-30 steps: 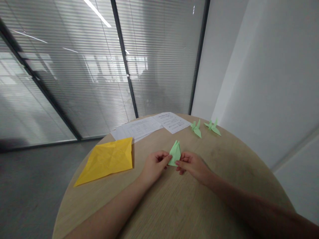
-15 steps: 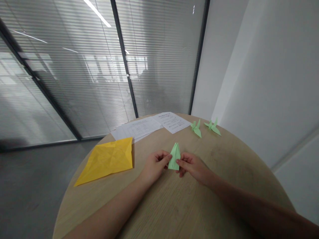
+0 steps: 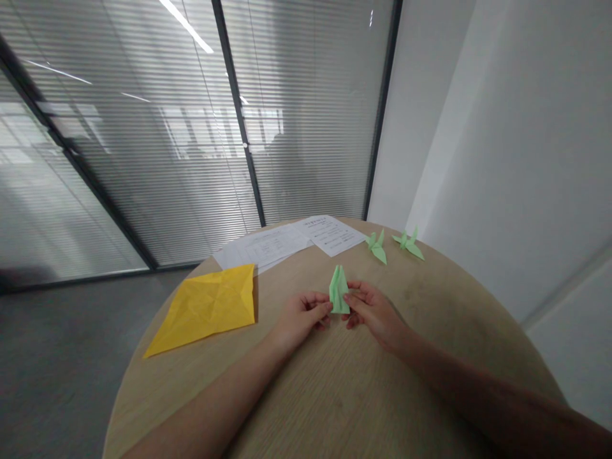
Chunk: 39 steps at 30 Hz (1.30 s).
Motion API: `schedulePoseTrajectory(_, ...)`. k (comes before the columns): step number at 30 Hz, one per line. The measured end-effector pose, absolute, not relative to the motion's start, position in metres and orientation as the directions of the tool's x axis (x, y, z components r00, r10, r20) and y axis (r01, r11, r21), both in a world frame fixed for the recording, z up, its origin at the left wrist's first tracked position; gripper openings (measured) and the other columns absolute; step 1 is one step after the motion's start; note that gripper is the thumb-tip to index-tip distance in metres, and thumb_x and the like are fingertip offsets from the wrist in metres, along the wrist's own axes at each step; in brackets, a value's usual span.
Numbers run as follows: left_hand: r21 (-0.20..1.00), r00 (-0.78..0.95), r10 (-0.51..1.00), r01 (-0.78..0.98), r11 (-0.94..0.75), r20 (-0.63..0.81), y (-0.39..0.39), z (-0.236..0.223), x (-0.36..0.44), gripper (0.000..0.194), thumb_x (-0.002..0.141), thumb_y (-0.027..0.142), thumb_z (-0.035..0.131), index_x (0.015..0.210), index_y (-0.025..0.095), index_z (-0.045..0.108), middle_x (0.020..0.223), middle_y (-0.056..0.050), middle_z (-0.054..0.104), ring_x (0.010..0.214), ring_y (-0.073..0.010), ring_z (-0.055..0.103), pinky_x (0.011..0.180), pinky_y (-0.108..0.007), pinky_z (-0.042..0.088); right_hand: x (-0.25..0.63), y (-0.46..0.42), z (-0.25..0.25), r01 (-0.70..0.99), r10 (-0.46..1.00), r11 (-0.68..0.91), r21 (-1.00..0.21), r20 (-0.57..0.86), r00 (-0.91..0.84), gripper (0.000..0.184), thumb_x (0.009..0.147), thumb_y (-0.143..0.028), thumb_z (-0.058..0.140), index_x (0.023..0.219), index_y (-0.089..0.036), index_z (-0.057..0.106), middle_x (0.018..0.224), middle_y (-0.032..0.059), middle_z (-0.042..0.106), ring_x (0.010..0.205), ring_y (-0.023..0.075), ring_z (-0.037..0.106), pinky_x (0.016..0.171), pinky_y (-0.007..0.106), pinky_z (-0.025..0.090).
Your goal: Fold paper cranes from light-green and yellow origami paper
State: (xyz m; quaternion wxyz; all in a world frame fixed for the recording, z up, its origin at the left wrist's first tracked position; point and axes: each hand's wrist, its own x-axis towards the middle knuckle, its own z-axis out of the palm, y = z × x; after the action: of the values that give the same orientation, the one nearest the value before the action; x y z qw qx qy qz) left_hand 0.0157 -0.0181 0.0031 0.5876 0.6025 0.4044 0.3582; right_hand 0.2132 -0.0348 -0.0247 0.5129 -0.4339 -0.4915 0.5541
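A small folded green paper piece (image 3: 339, 290) stands point-up just above the round wooden table (image 3: 344, 395). My left hand (image 3: 303, 316) pinches its lower left edge between thumb and fingers. My right hand (image 3: 373, 311) pinches its lower right edge the same way. Both hands meet at the base of the paper near the middle of the table.
A creased yellow paper square (image 3: 210, 305) lies flat at the left. White printed sheets (image 3: 287, 242) lie at the far edge. Two finished green paper cranes (image 3: 377, 247) (image 3: 408, 244) sit at the far right. Glass walls with blinds stand behind the table.
The green piece has been lifted slightly and pushed away from me, now narrower and more upright. Both hands followed it, keeping their pinch.
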Motion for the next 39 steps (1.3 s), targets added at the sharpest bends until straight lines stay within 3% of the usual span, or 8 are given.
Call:
schedulePoseTrajectory(4, 0.996, 0.429, 0.902, 0.081, 0.022, -0.055, -0.02, 0.002, 0.018, 0.035, 0.074, 0.049, 0.081, 0.082, 0.016, 0.073, 0.067, -0.001, 0.069, 0.057, -0.0122, 0.058, 0.06, -0.025, 0.045, 0.214, -0.033, -0.029, -0.065, 0.996, 0.069, -0.996, 0.073, -0.06, 0.046, 0.079, -0.051, 0.08, 0.106, -0.024, 0.053, 0.076, -0.0008, 0.072, 0.058, 0.0161, 0.067, 0.052, 0.026, 0.054)
schedulePoseTrajectory(9, 0.997, 0.383, 0.924, 0.073, -0.015, -0.014, -0.021, 0.005, 0.018, 0.032, 0.073, 0.047, 0.081, 0.077, 0.018, 0.07, 0.068, -0.001, 0.067, 0.062, -0.014, 0.058, 0.061, -0.027, 0.047, 0.212, -0.036, -0.036, 0.032, 0.981, 0.153, -0.988, 0.148, -0.122, 0.027, 0.083, -0.045, 0.076, 0.089, -0.024, 0.059, 0.083, 0.0016, 0.071, 0.074, 0.0174, 0.07, 0.057, 0.025, 0.056)
schedulePoseTrajectory(15, 0.982, 0.398, 0.906, 0.058, -0.18, 0.142, -0.021, 0.007, 0.017, 0.024, 0.077, 0.04, 0.079, 0.074, 0.017, 0.074, 0.098, -0.01, 0.077, 0.082, -0.0192, 0.066, 0.068, -0.028, 0.05, 0.212, -0.04, -0.031, 0.085, 0.969, 0.198, -0.977, 0.182, -0.164, 0.019, 0.087, -0.041, 0.07, 0.096, -0.024, 0.068, 0.104, 0.0058, 0.074, 0.092, 0.0213, 0.069, 0.064, 0.028, 0.058)
schedulePoseTrajectory(22, 0.971, 0.366, 0.912, 0.076, -0.228, 0.185, -0.019, 0.003, 0.016, 0.016, 0.079, 0.034, 0.079, 0.08, 0.019, 0.076, 0.105, -0.011, 0.079, 0.089, -0.0224, 0.069, 0.07, -0.03, 0.053, 0.212, -0.042, -0.028, 0.074, 0.963, 0.204, -0.976, 0.187, -0.193, 0.023, 0.089, -0.043, 0.068, 0.102, -0.025, 0.07, 0.112, 0.0074, 0.074, 0.099, 0.0226, 0.069, 0.066, 0.029, 0.058)
schedulePoseTrajectory(28, 0.935, 0.328, 0.91, 0.156, -0.317, 0.254, -0.019, 0.006, 0.014, 0.009, 0.079, 0.029, 0.077, 0.078, 0.02, 0.076, 0.094, -0.008, 0.077, 0.092, -0.0238, 0.07, 0.082, -0.033, 0.054, 0.211, -0.042, -0.03, 0.053, 0.972, 0.136, -0.989, 0.123, -0.199, 0.034, 0.079, -0.042, 0.082, 0.104, -0.024, 0.067, 0.1, 0.0051, 0.074, 0.082, 0.0186, 0.069, 0.064, 0.029, 0.058)
schedulePoseTrajectory(34, 0.923, 0.322, 0.909, 0.188, -0.337, 0.266, -0.022, 0.007, 0.016, 0.009, 0.079, 0.027, 0.074, 0.077, 0.019, 0.071, 0.077, -0.004, 0.07, 0.075, -0.0185, 0.065, 0.072, -0.03, 0.05, 0.21, -0.042, -0.029, 0.029, 0.973, 0.129, -0.991, 0.121, -0.198, 0.032, 0.078, -0.041, 0.082, 0.1, -0.025, 0.065, 0.097, 0.0037, 0.073, 0.08, 0.0182, 0.069, 0.064, 0.029, 0.058)
schedulePoseTrajectory(39, 0.97, 0.275, 0.938, 0.064, -0.236, 0.21, -0.018, 0.005, 0.018, 0.017, 0.074, 0.026, 0.077, 0.079, 0.019, 0.062, 0.068, 0.002, 0.063, 0.064, -0.0136, 0.06, 0.063, -0.026, 0.046, 0.21, -0.039, -0.031, -0.002, 0.98, 0.103, -0.995, 0.102, -0.173, 0.03, 0.081, -0.045, 0.078, 0.099, -0.024, 0.064, 0.093, 0.0038, 0.074, 0.084, 0.0196, 0.072, 0.062, 0.027, 0.058)
